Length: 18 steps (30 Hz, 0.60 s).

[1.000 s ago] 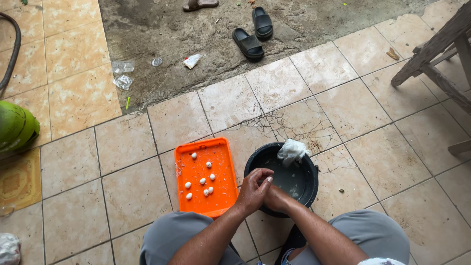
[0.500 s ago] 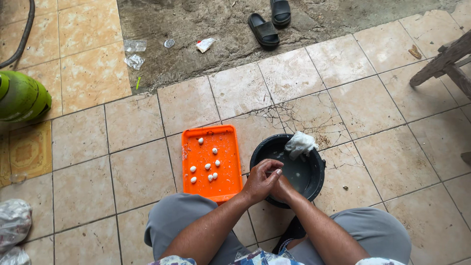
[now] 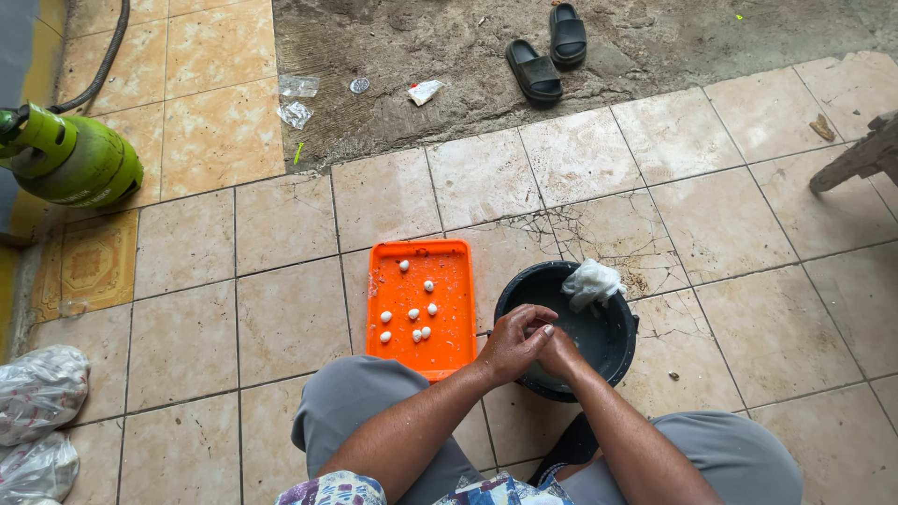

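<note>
My left hand point(image 3: 514, 342) and my right hand point(image 3: 561, 353) are pressed together, palm against palm, over the near rim of a black bowl point(image 3: 613, 329) on the tiled floor. Whatever sits between the palms is hidden. A crumpled white plastic bag point(image 3: 592, 281) rests on the bowl's far edge. Left of the bowl lies an orange rectangular tray point(image 3: 455, 281) carrying several small white balls point(image 3: 412, 312). My knees in grey trousers flank both.
A green gas cylinder point(image 3: 79, 161) with a hose lies at the far left. White plastic bags point(image 3: 39, 411) sit at the lower left. A pair of black sandals point(image 3: 549, 49) and litter lie on bare ground beyond the tiles. A wooden leg point(image 3: 856, 161) juts in at right.
The view has shifted so the tray and bowl sit lower and the cylinder shows more fully. My hands stay pressed together over the bowl, shifting slightly against each other.
</note>
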Available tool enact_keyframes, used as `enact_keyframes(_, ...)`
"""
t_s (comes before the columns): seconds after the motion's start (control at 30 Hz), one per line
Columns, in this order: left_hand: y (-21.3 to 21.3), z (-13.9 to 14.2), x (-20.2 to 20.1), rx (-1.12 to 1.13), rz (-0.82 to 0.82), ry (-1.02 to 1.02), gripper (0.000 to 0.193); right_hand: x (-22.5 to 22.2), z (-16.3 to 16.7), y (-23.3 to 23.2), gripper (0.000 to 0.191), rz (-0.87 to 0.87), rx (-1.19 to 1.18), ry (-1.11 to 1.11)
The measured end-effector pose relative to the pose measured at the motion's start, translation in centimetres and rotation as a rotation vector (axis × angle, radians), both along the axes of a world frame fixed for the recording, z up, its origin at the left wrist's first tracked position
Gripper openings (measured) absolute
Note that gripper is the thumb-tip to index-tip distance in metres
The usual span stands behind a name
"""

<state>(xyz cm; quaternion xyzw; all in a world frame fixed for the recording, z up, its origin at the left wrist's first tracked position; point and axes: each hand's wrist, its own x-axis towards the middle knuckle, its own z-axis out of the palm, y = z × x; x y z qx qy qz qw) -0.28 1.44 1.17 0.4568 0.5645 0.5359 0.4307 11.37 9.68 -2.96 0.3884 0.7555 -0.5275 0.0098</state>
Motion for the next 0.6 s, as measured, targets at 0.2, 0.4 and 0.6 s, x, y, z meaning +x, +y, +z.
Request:
enact_keyframes(0.2,0.2,0.2,0.1,0.044,0.001,0.002,0.024,-0.2,-0.4,-0.9,0.027,0.142,0.124,0.094)
enact_keyframes(0.4,0.2,0.2,0.0,0.03,-0.001,0.02,0.026,-0.2,0.6,-1.1,0.029,0.168,0.009,0.117)
enact_keyframes(0.6,0.5,-0.3,0.0,0.049,0.026,0.016,0.028,-0.8,0.8,-1.7,0.03,0.275,0.235,0.159)
